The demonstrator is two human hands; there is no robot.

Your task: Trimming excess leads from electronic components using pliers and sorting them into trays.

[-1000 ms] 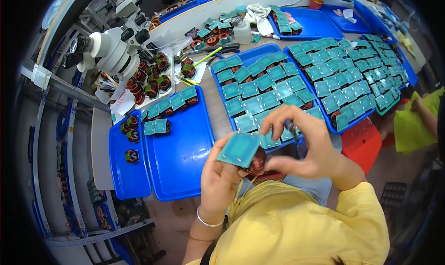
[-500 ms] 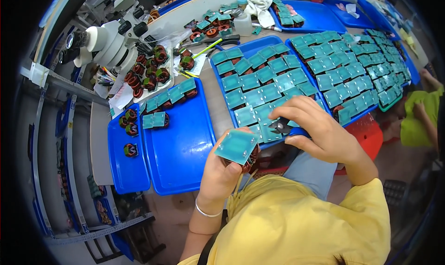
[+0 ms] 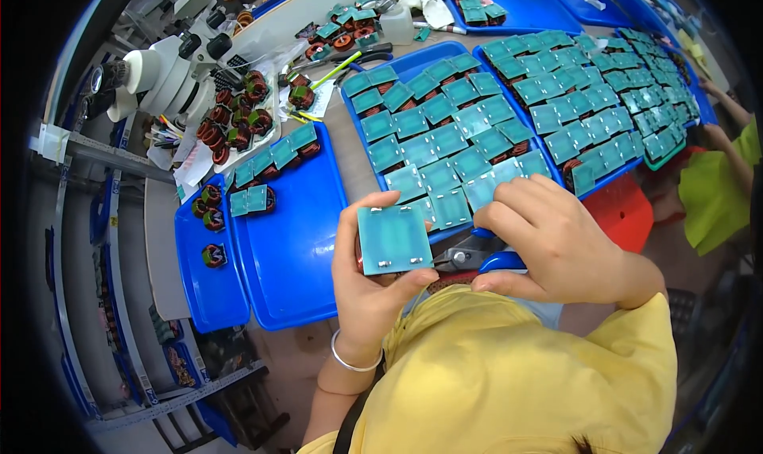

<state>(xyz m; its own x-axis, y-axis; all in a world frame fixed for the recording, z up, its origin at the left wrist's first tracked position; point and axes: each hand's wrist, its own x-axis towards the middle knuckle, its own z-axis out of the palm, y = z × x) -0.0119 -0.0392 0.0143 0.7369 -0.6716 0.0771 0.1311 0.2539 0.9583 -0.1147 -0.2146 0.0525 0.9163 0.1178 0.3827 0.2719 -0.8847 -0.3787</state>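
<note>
My left hand (image 3: 362, 299) holds a coil component with a square teal circuit board (image 3: 395, 238) facing up; the copper winding beneath is mostly hidden. Small silvery solder points show along two edges of the board. In my right hand (image 3: 560, 243) is a pair of blue-handled cutters (image 3: 466, 258), the handles lying between fingers and thumb. Their jaws point left at the lower right corner of the board; whether they touch a lead I cannot tell. Just beyond both hands, a blue tray (image 3: 355, 120) is packed with rows of similar board-topped coils.
To the left are a blue tray (image 3: 294, 251) with a few boarded coils and a narrower blue tray (image 3: 211, 295) with bare coils. A microscope (image 3: 163, 65) stands behind. Further full trays, a red stool (image 3: 620, 216) and another person's yellow-green sleeve (image 3: 715, 196) are at right.
The cutters have come down and left from above the packed tray to the board's edge. My left hand has turned the board squarer to view. The view has shifted slightly.
</note>
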